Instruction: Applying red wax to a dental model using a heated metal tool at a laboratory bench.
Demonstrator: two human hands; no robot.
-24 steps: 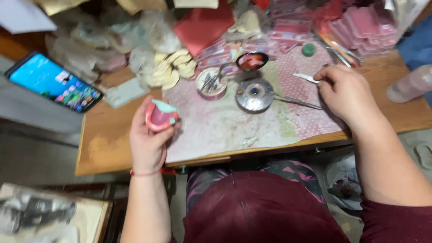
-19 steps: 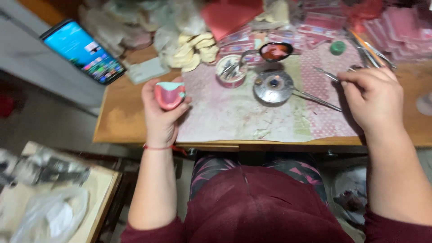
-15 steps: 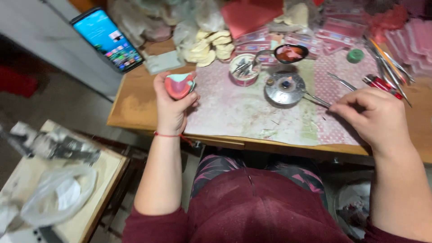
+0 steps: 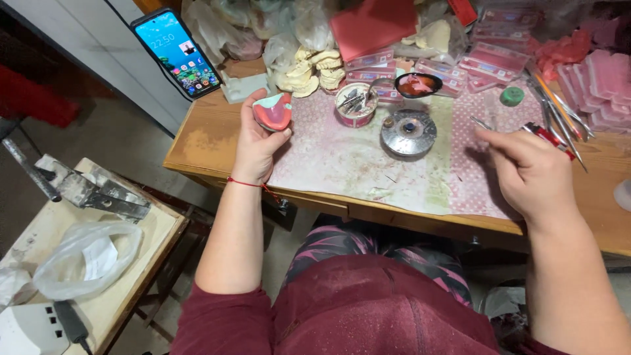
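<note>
Left hand [image 4: 257, 141] clamped around pink-and-mint wax dental mould [image 4: 273, 110], held over wooden table's [image 4: 197, 141] left edge. Right hand [image 4: 529, 172] loosely curled near thin metal tool [image 4: 480, 122] — grip unclear. Possible slip: mould dropping off the edge, or knocking round metal burner [image 4: 408, 132] just beside.

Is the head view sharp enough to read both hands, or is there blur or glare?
Head view: the left hand and its pink mould are sharp; the right hand is slightly motion-blurred at the fingertips; the phone screen glows brightly; light is even, with wide-angle bending at the edges.
</note>
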